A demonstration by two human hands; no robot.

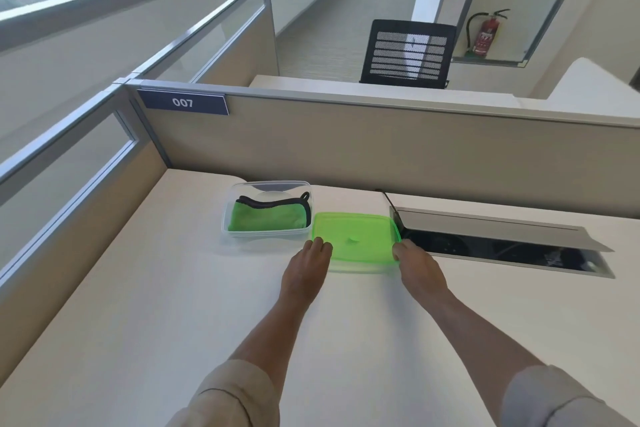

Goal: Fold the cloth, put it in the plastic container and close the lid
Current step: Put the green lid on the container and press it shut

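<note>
A folded green cloth (268, 217) with a black edge lies inside the clear plastic container (266, 236), which stands uncovered on the white desk. The translucent green lid (358, 239) lies flat on the desk just right of the container. My left hand (306, 269) rests at the lid's near left corner, fingers touching its edge. My right hand (417, 265) pinches the lid's near right corner between thumb and fingers.
An open cable tray (502, 246) with a raised metal flap sits in the desk right of the lid. A beige partition (381, 146) marked 007 runs behind the container. A black mesh chair (407, 54) stands at the desk beyond.
</note>
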